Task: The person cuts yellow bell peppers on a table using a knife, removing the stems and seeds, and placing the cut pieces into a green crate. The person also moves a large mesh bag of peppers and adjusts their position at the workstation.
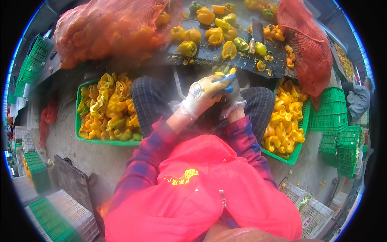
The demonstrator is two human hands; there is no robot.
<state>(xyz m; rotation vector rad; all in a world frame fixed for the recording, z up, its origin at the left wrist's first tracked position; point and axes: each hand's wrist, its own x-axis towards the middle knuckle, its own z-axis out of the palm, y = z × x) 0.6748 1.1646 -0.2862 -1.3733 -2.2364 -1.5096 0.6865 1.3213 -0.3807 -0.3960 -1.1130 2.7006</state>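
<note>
My left hand (202,90), in a white glove with blue fingertips, is closed around a yellow bell pepper (232,71) in front of my lap. Against it, partly covered, is my right hand (233,90), also gloved; what it holds, if anything, is hidden. Only bits of the pepper show above the fingers. Beyond the hands, whole and cut yellow and green peppers (214,36) lie on a dark wet work surface (208,57). A knife with a broad dark blade (258,30) and a worn light handle rests among them.
Green crates of cut peppers stand left (108,142) and right (297,154) of my knees. Red mesh sacks, one full of peppers (105,36), another (314,45), flank the surface. Stacked green crates (329,112) and a person (359,98) are at right; a wheeled dolly (74,181) is lower left.
</note>
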